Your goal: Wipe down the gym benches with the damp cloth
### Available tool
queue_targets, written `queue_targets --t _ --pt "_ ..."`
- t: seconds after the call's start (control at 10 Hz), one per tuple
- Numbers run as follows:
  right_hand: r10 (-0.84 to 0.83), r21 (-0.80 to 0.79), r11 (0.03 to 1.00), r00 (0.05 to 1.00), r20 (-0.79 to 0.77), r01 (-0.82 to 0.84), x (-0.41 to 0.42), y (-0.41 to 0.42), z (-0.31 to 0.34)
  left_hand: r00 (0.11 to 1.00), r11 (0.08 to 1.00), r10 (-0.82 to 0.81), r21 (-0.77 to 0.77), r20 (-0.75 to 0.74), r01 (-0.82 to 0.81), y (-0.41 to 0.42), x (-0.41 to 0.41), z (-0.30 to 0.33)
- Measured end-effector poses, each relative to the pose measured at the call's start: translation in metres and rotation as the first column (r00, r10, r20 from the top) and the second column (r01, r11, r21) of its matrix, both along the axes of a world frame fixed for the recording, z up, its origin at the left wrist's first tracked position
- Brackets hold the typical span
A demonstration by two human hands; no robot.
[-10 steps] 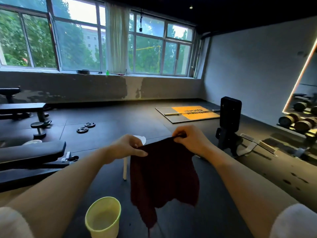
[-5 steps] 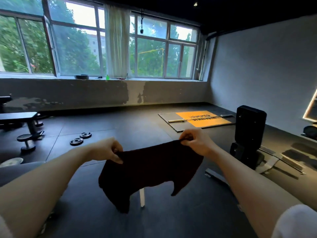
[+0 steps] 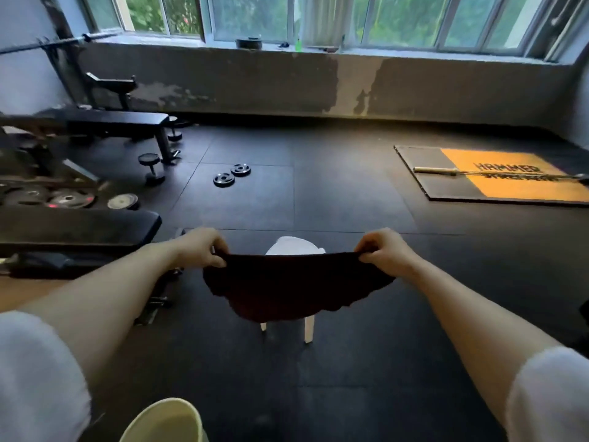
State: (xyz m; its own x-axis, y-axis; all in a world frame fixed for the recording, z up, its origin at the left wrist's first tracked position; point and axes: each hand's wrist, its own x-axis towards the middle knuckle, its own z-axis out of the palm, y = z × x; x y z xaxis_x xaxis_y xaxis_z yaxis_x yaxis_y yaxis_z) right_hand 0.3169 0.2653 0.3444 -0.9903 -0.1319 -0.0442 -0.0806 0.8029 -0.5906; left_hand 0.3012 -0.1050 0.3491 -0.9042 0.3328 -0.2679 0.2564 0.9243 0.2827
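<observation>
The black rubber-tiled floor point(image 3: 334, 193) fills most of what I see, its seams running in straight lines toward the patchy grey wall point(image 3: 287, 81) under the windows, whose tops are cut off by the frame. To my left a flat padded bench point(image 3: 79, 229) lies with its near end visible and the rest running out of view; a second bench point(image 3: 118, 121) stands farther back, and the clutter of weight plates point(image 3: 71, 197) between them is too dim to sort out. On the right an orange-and-grey lifting mat point(image 3: 497, 177) is clipped at the edge, a steel bar point(image 3: 452, 170) lying across it. I hold the dark cloth point(image 3: 296, 285) out in front of me — my left hand point(image 3: 200, 250) pinches its left top corner, my right hand point(image 3: 384, 252) pinches the right, fingers curled tight over the hem so the fingertips are mostly buried in the fabric. The cloth sags between my fists in a soft, thick-looking curve with a ragged lower edge, well apart from either bench. It hides most of a white plastic stool point(image 3: 294, 247) — only the seat's rim and two legs show. A pale yellow-green bucket point(image 3: 165, 421) sits by my left arm, cut off at the bottom, and two small round plates point(image 3: 232, 174) lie flat on the floor.
</observation>
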Motion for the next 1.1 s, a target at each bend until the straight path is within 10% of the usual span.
queue_targets --t 0.4,0.7,0.9,1.1 --pt "-0.198 0.019 0.980 0.976 0.094 0.197 -0.286 -0.015 -0.138 0.933 0.964 0.266 0.080 -0.241 -0.254 0.002 -0.279 -0.150" --pt "-0.200 0.066 0.977 0.979 -0.033 0.201 -0.334 -0.018 -0.227 0.902 0.946 0.319 0.151 -0.290 -0.286 0.010 -0.326 -0.253" --pt "-0.021 0.268 0.951 0.828 0.561 -0.157 -0.291 -0.011 -0.338 0.905 0.955 0.295 -0.085 0.305 -0.283 0.030 -0.279 -0.347" --pt "-0.035 0.220 0.969 0.815 0.578 -0.114 -0.291 -0.029 -0.359 0.863 0.937 0.313 0.019 0.397 -0.349 0.053 -0.267 -0.361"
